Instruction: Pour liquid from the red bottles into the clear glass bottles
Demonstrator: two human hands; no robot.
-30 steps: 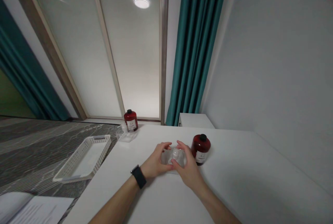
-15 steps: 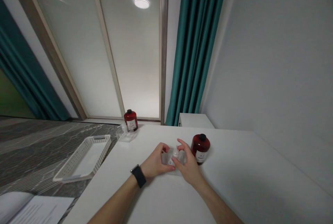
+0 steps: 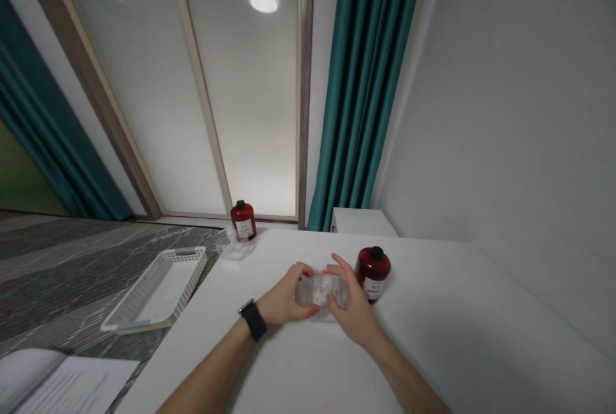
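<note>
Head view, Left hand [image 3: 282, 300]: thumb and fingers were curved round the left end of a clear plastic container [image 3: 305, 292], gripping it; a black watch [image 3: 253, 319] sat at my wrist.
Right hand [image 3: 355, 316]: compared with half a second earlier, my thumb had drawn back to the right and my fingers had opened wider. Forefinger was raised; thumb and another finger stood at either side of a rounded translucent piece [image 3: 326, 284]. Could not tell whether they pressed on it.
Clear container: in front of me on the white table [image 3: 298, 369], between my hands; more of its middle showed than before.
Meaning: I judged this a change of hold by the right hand alone, the left serving as the steadying hand; handling looked unfinished.
Near red bottle [image 3: 373, 273]: upright, black-capped, just beside my right hand.
Far red bottle [image 3: 244, 223]: upright at the far left corner, beside another clear plastic piece [image 3: 235, 250].
White basket [image 3: 110, 323]: beyond the table's left edge, well apart from my hands.
</note>
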